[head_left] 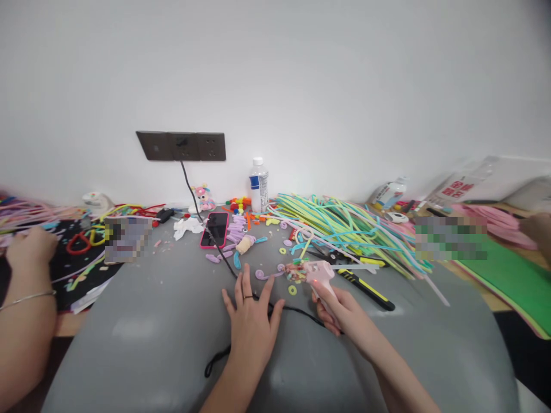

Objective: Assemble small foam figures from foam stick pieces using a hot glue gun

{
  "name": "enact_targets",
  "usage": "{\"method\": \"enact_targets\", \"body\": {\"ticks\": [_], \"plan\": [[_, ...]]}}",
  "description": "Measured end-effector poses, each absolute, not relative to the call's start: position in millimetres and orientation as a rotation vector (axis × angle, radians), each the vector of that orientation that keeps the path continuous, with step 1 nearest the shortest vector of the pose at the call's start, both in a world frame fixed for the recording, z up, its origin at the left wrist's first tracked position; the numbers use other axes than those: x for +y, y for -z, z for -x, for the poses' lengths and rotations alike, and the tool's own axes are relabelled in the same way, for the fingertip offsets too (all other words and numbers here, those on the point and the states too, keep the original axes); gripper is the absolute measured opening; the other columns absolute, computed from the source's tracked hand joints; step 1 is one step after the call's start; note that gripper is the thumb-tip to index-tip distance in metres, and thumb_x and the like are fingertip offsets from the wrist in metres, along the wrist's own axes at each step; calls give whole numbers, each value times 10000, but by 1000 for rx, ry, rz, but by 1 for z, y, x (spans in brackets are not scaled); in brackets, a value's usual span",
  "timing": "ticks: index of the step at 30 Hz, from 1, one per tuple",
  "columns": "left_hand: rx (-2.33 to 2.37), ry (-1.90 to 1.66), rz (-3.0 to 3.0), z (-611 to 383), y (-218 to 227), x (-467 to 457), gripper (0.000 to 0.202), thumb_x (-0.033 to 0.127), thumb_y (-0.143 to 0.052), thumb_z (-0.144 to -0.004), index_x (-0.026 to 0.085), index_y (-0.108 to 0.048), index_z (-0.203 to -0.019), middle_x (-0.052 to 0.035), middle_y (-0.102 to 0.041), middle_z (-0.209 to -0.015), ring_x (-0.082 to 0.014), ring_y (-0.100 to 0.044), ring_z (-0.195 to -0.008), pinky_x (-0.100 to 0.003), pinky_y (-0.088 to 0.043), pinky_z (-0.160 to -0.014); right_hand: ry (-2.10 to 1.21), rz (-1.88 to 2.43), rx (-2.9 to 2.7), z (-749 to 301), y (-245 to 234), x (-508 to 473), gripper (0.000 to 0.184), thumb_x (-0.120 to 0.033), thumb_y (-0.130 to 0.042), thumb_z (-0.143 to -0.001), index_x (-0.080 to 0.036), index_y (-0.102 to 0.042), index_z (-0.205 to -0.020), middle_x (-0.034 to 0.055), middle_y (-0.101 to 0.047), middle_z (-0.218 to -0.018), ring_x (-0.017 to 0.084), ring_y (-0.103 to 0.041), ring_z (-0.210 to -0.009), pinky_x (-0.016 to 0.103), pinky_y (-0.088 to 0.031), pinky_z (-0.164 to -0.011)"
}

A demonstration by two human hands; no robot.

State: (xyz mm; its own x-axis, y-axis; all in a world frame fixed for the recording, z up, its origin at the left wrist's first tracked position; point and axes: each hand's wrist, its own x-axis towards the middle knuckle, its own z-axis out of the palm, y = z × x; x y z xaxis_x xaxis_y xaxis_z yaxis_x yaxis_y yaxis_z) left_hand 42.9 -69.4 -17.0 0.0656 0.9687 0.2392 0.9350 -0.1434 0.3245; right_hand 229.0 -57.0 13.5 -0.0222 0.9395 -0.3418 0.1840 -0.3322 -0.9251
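My right hand (pixel 338 307) is wrapped round the handle of a pale pink hot glue gun (pixel 319 272), with a clear glue stick (pixel 357 267) jutting from its back. The gun's nozzle end points left, beside a small multicoloured clump (pixel 296 271). Fingers spread, my left hand (pixel 252 321) rests over the black cord (pixel 297 310) on the grey table and holds nothing. Just beyond its fingertips lie a curled lilac pipe cleaner (pixel 264 275) and a small yellow-green ring (pixel 293 290). A beige and blue pipe-cleaner figure (pixel 245 245) lies farther off.
Behind the glue gun are pliers (pixel 329 256), a yellow-black utility knife (pixel 365 289) and a heap of pipe cleaners (pixel 344 223). A pink-cased phone (pixel 214 230) and a bottle (pixel 259 186) stand farther back. Other people's arms show at left (pixel 30 287) and right (pixel 538 229).
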Motion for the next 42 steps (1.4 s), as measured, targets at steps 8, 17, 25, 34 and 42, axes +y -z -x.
{"method": "enact_targets", "body": {"ticks": [8, 17, 25, 34, 42], "plan": [[1993, -622, -2230, -43, 15, -70, 408, 351, -536, -981, 347, -624, -1378, -173, -361, -1613, -413, -411, -1428, -779, -313, -1072, -1377, 1558, -1240, -227, -15, -55, 684, -900, -529, -696, -218, -471, -703, -89, -391, -431, 75, -328, -336, 236, -253, -384], [1999, -633, -2228, -44, 18, -69, 413, 363, -534, -982, 356, -613, -1388, -175, -351, -1619, -406, -407, -1433, -782, -312, -1070, -1342, 1584, -1250, -230, -9, -58, 683, -895, -524, -717, -214, -485, -711, -86, -399, -432, 78, -333, -348, 240, -279, -387], [2003, -644, -2215, -44, 16, -69, 410, 350, -536, -982, 366, -614, -1384, -164, -356, -1616, -401, -409, -1429, -770, -322, -1072, -1240, 1422, -1109, -229, -21, -60, 650, -825, -592, -758, -185, -555, -873, -78, -411, -492, 93, -346, -373, 259, -242, -419], [2002, -683, -2203, -29, 15, -85, 443, 315, -487, -1003, 419, -553, -1428, -149, -300, -1638, -394, -395, -1437, -768, -327, -1066, -1552, 1117, -875, -215, -61, -75, 581, -789, -417, -838, -246, -586, -959, -101, -242, -465, 73, -93, -335, 278, -220, -388], [2117, -709, -2204, 9, 36, -119, 456, 339, -447, -1008, 340, -534, -1456, -168, -381, -1608, -375, -436, -1417, -744, -355, -1065, -1869, 793, -1016, -152, -90, -63, 596, -799, -392, -851, -232, -573, -874, -90, -336, -462, 73, -202, -289, 236, -213, -356]]}}
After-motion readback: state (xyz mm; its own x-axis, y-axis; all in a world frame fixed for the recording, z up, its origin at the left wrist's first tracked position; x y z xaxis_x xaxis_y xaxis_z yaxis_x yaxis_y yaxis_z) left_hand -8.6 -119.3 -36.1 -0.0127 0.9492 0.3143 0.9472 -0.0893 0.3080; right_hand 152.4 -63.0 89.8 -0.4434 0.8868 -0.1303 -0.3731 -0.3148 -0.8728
